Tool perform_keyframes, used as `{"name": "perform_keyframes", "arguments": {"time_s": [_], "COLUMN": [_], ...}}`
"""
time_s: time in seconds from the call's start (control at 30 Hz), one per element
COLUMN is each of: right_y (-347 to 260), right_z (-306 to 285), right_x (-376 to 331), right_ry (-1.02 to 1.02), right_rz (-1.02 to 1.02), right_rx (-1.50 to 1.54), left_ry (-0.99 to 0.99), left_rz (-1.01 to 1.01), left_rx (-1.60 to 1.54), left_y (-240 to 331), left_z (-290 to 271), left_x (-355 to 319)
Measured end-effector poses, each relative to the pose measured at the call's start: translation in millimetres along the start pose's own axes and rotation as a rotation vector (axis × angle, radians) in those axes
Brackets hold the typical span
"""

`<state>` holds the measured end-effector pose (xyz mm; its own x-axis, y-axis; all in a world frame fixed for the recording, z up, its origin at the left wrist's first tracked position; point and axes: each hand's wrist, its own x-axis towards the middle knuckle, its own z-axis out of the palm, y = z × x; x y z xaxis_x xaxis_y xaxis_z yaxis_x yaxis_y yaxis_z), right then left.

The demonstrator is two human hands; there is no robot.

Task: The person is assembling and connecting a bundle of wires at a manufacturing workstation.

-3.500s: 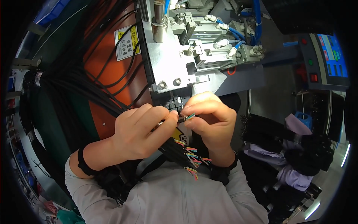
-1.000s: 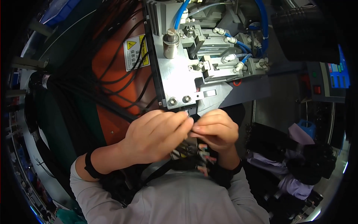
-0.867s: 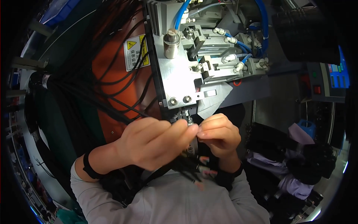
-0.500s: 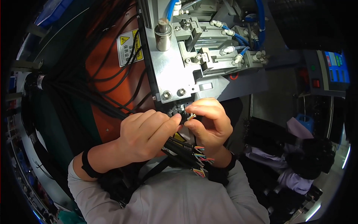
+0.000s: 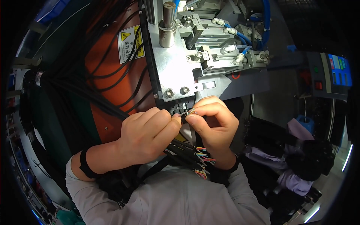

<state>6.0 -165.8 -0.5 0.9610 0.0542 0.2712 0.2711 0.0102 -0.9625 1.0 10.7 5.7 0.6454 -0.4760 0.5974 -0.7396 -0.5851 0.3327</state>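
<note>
My left hand is closed, thumb and forefinger pinching a cable end just below the machine's front edge. The cable inside the grip is mostly hidden. Thin bare-looking wires stick out from it toward my right hand, whose thumb and forefinger are closed on them. Right behind the fingertips sits a small dark fixture under the bright metal plate. Below my hands hangs a bundle of black cables, their stripped ends showing coloured wires.
A steel post stands on the plate. Metal slides with blue air hoses lie to its right. Black cables cross the orange panel at left. A control screen is at far right.
The wires at my right fingertips look more spread out and lie closer to the fixture. More of the post's rod shows above its collar. My right hand has shifted slightly right.
</note>
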Motion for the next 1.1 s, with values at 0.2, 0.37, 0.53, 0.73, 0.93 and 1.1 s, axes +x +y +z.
{"name": "perform_keyframes", "arguments": {"time_s": [0.2, 0.37, 0.53, 0.73, 0.93, 1.1], "right_y": [-2.6, -18.7, -7.9, -1.3, 1.2, -5.5], "right_z": [-5.2, -20.9, -17.3, -16.8, -14.1, -14.1], "right_x": [2.8, 16.6, 7.2, 9.4, 12.1, 11.0], "right_ry": [-0.044, -0.228, -0.165, -0.135, -0.181, -0.137], "right_rz": [-0.234, -0.241, -0.115, -0.295, -0.341, -0.220], "right_rx": [-0.279, -0.411, -0.180, -0.253, -0.164, -0.170], "left_ry": [0.035, -0.063, -0.059, -0.070, 0.011, -0.046], "left_rz": [0.061, 0.145, 0.108, 0.076, -0.082, 0.041], "left_rx": [0.108, 0.171, 0.075, 0.024, -0.100, 0.009], "left_y": [0.5, 0.5, -0.1, -2.0, 0.6, -0.6], "left_z": [-1.3, -7.6, -3.6, -0.7, 5.4, -1.1], "left_x": [4.0, 4.9, 3.3, 1.6, -1.1, 0.6]}}
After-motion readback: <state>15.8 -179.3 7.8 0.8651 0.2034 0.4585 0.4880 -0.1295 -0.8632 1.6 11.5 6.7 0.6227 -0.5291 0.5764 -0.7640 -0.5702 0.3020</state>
